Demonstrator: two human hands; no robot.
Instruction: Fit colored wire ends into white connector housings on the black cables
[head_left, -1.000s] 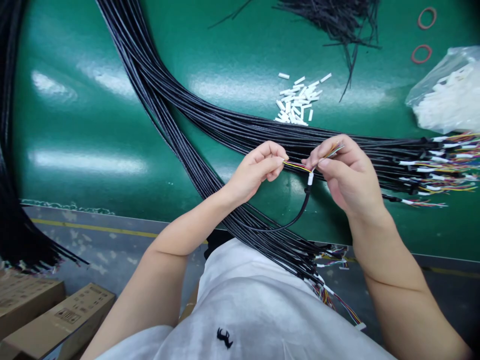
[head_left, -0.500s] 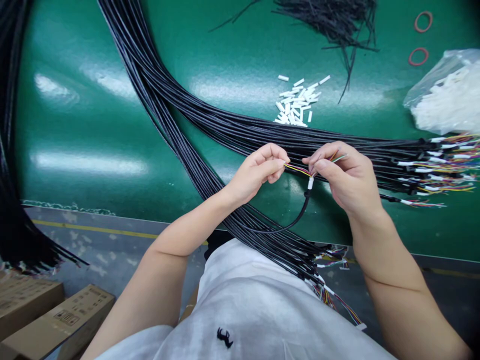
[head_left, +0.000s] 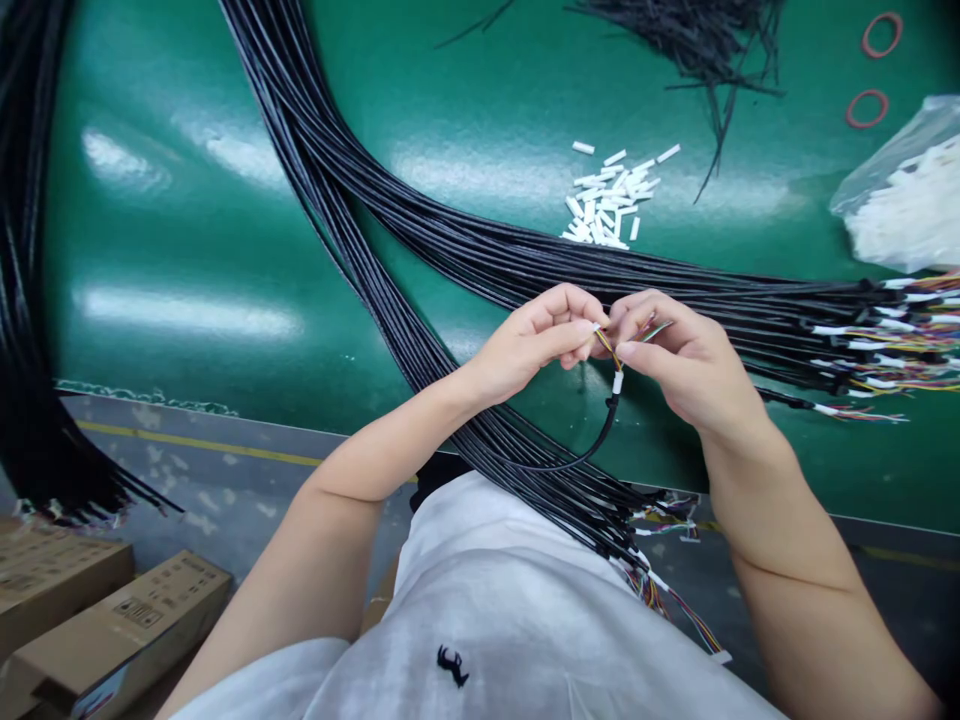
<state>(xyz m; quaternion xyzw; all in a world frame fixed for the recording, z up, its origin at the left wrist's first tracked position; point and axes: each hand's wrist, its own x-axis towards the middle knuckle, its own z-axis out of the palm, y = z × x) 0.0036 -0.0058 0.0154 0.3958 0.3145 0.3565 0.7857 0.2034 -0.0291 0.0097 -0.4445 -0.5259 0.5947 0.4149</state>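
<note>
Over the table's front part, my left hand (head_left: 551, 335) pinches the ends of some thin coloured wires (head_left: 604, 341), with a small white bit at the fingertips. Close beside it, my right hand (head_left: 671, 345) grips other wires of the same cable, whose greenish ends (head_left: 658, 330) stick out past its fingers. Below the fingers, a white sleeve (head_left: 618, 382) sits where the wires leave the black cable (head_left: 606, 428). That cable curves down and left into a bundle of black cables (head_left: 390, 330).
A second cable bundle (head_left: 712, 290) runs right to bared coloured ends. White tubes (head_left: 611, 200), black ties (head_left: 697, 40), two reddish rings (head_left: 882, 35) and a plastic bag of white pieces (head_left: 911, 195) lie on the green table (head_left: 187, 250). Cardboard boxes (head_left: 127, 630) stand on the floor.
My left hand has moved right, closing the gap to my right hand. The wires between them now bend more sharply. The view has shifted slightly.
</note>
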